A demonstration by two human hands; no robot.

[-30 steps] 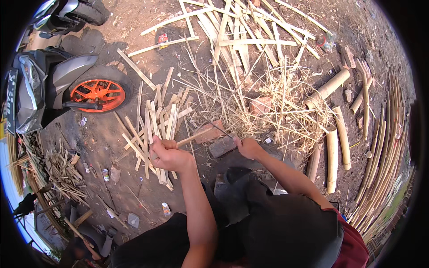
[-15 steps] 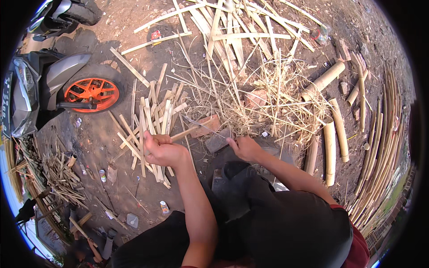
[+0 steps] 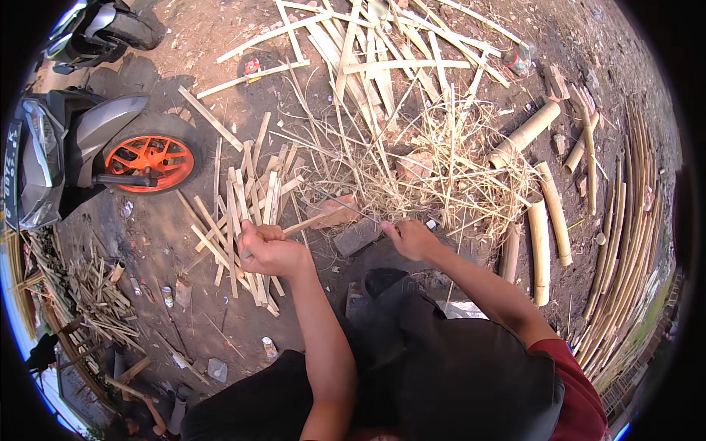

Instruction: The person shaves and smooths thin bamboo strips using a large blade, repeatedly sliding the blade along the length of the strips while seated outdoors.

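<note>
My left hand (image 3: 273, 251) is closed in a fist round a narrow bamboo strip (image 3: 310, 222), which points away to the right. My right hand (image 3: 412, 239) grips a thin-bladed knife (image 3: 357, 210); its handle is hidden in my fingers. The blade slants up and to the left, crossing near the strip's far end. Whether blade and strip touch, I cannot tell. Under them on the ground lie a reddish brick (image 3: 334, 213) and a grey block (image 3: 357, 237). Several cut bamboo strips (image 3: 254, 195) are heaped just beyond my left hand.
Tangled bamboo shavings (image 3: 441, 173) spread ahead, with long split slats (image 3: 368, 70) behind. Bamboo tubes (image 3: 539, 250) lie at right, beside long poles (image 3: 625, 242). A motorbike with an orange wheel (image 3: 151, 163) stands at left. Another person (image 3: 143, 419) sits at lower left.
My right hand has shifted slightly right with the knife, and its blade lies at a different slant. My left hand stays almost in place, still holding the strip.
</note>
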